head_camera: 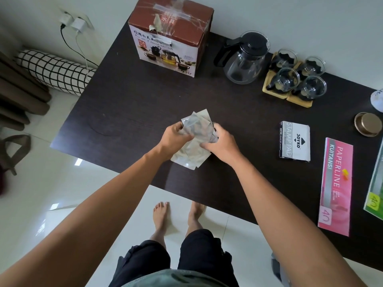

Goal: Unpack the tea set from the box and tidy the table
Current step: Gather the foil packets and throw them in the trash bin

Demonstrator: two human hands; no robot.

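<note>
Looking down via head cam, I see both hands meeting over the dark worktop, near its front edge. L hand grips a bundle of clear plastic wrappers, fingers curled round its left side. R hand holds the same bundle from the right, fingers bent over the crumpled film, thumb side toward me. Lower part of the wrappers lies flat on the worktop under the wrists; upper part is lifted and creased between the hands.

Tea set, already out of its packaging: box stands upright at the rear centre of the worktop, top taped. Glass teapot w/ black lid and handle sits just right of the box. Four glass cups w/ black holders sit in a 2x2 group on pale wooden coasters, just right of the teapot.

Other items, right half of worktop: stamp pad box, well apart from the hands; pink receipt book to its right, lying lengthwise; green-edged booklet cut off by the frame; round gold lid near the far right edge.

Off the worktop: grid-pattern bolster on the floor at left; chargers plugged into the wall socket; my bare feet on white tile.
</note>
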